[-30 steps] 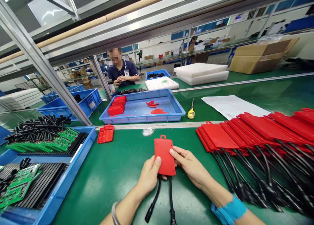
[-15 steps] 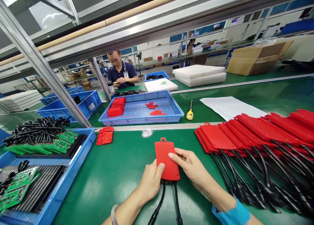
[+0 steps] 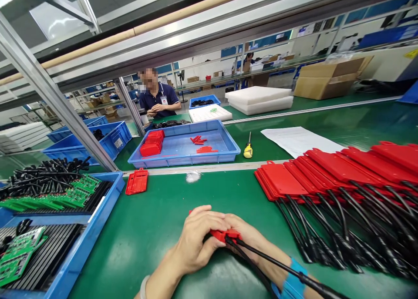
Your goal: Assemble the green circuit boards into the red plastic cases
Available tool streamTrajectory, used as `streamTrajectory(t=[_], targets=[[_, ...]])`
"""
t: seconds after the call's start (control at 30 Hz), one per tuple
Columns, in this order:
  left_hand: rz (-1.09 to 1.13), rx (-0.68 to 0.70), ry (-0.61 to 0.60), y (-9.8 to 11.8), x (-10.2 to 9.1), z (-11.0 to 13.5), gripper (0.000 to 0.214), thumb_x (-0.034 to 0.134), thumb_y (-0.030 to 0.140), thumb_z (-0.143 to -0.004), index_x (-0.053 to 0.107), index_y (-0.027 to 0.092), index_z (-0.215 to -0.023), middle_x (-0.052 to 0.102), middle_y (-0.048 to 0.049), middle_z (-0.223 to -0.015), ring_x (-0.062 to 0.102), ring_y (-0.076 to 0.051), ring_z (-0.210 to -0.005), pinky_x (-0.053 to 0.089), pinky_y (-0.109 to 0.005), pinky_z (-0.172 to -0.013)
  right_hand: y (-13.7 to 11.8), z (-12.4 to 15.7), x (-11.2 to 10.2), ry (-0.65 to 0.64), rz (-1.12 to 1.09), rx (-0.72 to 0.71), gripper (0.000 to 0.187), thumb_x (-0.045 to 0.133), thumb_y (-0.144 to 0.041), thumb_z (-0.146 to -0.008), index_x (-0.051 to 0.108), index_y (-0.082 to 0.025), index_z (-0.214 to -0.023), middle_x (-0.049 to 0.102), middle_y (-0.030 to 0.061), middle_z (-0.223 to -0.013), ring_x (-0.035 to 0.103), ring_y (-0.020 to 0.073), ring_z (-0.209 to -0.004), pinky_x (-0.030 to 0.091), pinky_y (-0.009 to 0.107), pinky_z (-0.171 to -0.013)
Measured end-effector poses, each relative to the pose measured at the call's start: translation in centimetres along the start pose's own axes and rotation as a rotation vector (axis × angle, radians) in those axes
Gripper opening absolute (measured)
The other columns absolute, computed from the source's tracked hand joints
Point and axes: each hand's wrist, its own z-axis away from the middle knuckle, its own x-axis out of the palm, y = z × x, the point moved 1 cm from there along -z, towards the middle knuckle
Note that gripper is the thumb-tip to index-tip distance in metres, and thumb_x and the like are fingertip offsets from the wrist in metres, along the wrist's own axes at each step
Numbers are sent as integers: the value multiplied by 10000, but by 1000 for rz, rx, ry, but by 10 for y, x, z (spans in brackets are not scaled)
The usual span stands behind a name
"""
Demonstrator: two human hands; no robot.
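Note:
Both my hands close around a flat red plastic case (image 3: 225,235) low over the green bench. My left hand (image 3: 199,233) wraps over its top and side, hiding most of it. From the right, my right hand (image 3: 246,231) grips the case, its fingers partly behind my left hand. Two black cables (image 3: 261,256) come out of the case's near end and run down to the right across my right forearm. An open red case half (image 3: 136,181) lies on the bench farther left.
Right of my hands lie many overlapping red cases (image 3: 339,168) with black cables. A blue tray (image 3: 183,159) holds red parts; a yellow screwdriver (image 3: 248,150) lies beside it. Green circuit boards (image 3: 24,251) fill a blue bin at left. A person (image 3: 160,99) works across the bench.
The red case has been turned from facing me upright to tilted, its cables swinging right. My left hand has moved over the top of it, and both hands now wrap it.

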Motion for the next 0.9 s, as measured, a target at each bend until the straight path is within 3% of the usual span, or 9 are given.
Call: streamTrajectory(t=[0.13, 0.23, 0.3, 0.37, 0.43, 0.63, 0.8, 0.9], targets=[[9, -136, 177, -1, 1, 5, 157, 442, 261, -895, 524, 191, -1009, 639, -72, -890, 586, -180, -833, 435, -317, -779, -4, 4, 3, -78, -8, 87, 320, 577, -480, -758, 640, -179, -670, 558, 4, -553, 467, 129, -452, 383, 243, -423], [32, -318, 310, -6, 1, 7, 184, 416, 335, -905, 515, 187, -955, 589, -51, -824, 541, -160, -740, 421, -279, -696, -15, 4, -6, -20, 56, -136, 243, 559, -382, -786, 683, -207, -900, 651, 49, -846, 592, 197, -752, 484, 306, -692], [72, -408, 361, -7, 1, 7, 216, 426, 373, -898, 514, 187, -961, 588, -51, -847, 540, -158, -747, 418, -272, -701, -22, 7, -11, -58, 80, -321, 317, 546, -343, -802, 633, -249, -1092, 627, 56, -1062, 561, 238, -998, 429, 358, -900], [108, -464, 370, -8, 2, 6, 238, 440, 397, -890, 514, 187, -972, 591, -49, -855, 543, -160, -757, 418, -267, -704, -26, 11, -12, -125, 106, -417, 365, 558, -358, -808, 593, -257, -1156, 597, 69, -1136, 530, 264, -1077, 391, 388, -961], [115, -491, 339, -7, 4, 5, 235, 446, 403, -886, 513, 189, -956, 592, -42, -840, 540, -159, -753, 414, -268, -705, -26, 13, -10, -101, 162, -453, 361, 616, -380, -782, 609, -243, -1116, 603, 82, -1107, 545, 275, -1049, 413, 388, -940], [22, -499, 236, -1, 10, 0, 183, 417, 354, -905, 503, 195, -925, 589, -22, -816, 524, -148, -736, 386, -272, -710, -16, 11, -2, 154, 278, -541, 119, 680, -321, -777, 684, -266, -883, 642, 39, -887, 582, 225, -872, 466, 319, -796], [-9, -501, 226, 3, 12, 0, 163, 425, 331, -902, 511, 193, -912, 592, -25, -841, 528, -148, -759, 382, -270, -722, -16, 12, -1, 188, 309, -655, 35, 650, -267, -802, 680, -267, -821, 626, 26, -768, 574, 207, -759, 449, 301, -690], [-28, -495, 249, 3, 14, 2, 148, 433, 325, -896, 501, 194, -902, 587, -26, -839, 523, -150, -758, 384, -274, -725, -18, 12, 1, 208, 318, -620, 73, 627, -294, -811, 655, -244, -765, 603, 30, -762, 562, 207, -741, 439, 300, -676]])
